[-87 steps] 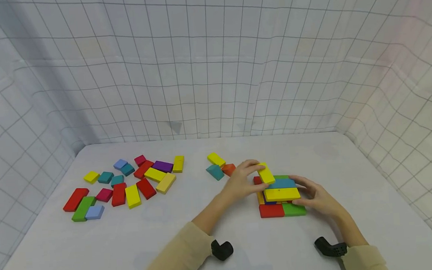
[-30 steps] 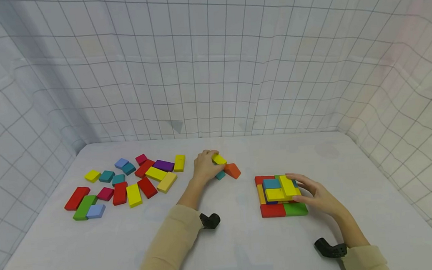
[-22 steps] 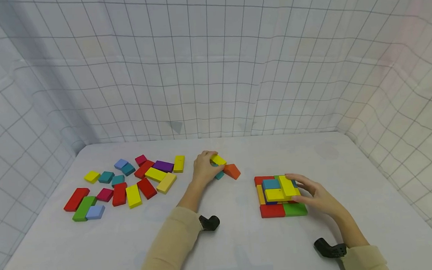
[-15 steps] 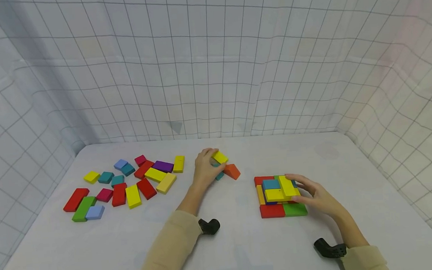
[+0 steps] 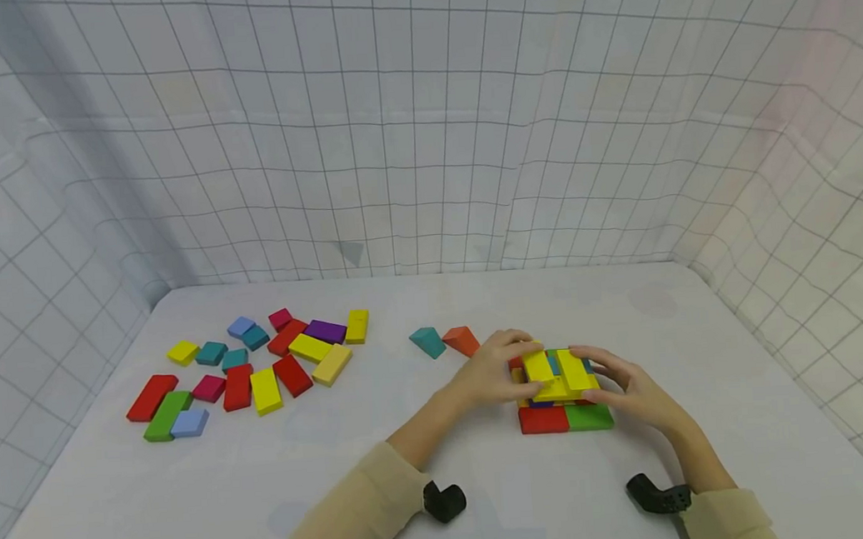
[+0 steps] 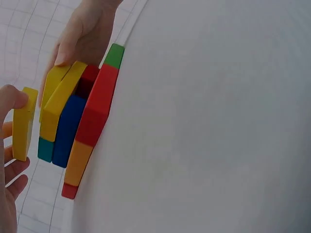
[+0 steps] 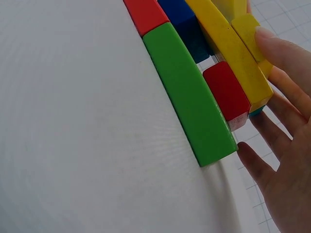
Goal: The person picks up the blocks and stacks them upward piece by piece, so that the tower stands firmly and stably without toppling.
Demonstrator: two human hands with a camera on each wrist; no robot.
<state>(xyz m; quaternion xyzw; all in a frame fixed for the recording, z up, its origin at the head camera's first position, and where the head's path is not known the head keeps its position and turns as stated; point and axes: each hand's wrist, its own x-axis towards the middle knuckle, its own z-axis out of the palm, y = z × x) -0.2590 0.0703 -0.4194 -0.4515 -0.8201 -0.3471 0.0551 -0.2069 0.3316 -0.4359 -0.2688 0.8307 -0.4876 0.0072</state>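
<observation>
A gridded cloth (image 5: 422, 136) is closing off the far side, and a white table (image 5: 552, 486) is spreading out below it. On the table's left, many loose blocks (image 5: 265, 392) are lying flat, none of them being touched. To the right, a colourful stack (image 5: 558, 393) is standing upright on its red, orange and green base (image 5: 543, 420); the lower layers are looking finished, the top one seemingly only partly laid.

The left hand (image 5: 491, 371) is pinching a lifted yellow block (image 5: 538, 367) at the stack's left side — a gap is showing between them in the left wrist view, so this piece is apparently not yet seated. The right hand (image 5: 635, 393) is gripping the ends of a seated yellow block (image 5: 575, 371), on the stack's right, between thumb and fingers.

Left of the stack, an orange wedge (image 5: 461, 341) and a teal wedge (image 5: 428, 342) are lying unused — perhaps among the pieces left over for later layers.
</observation>
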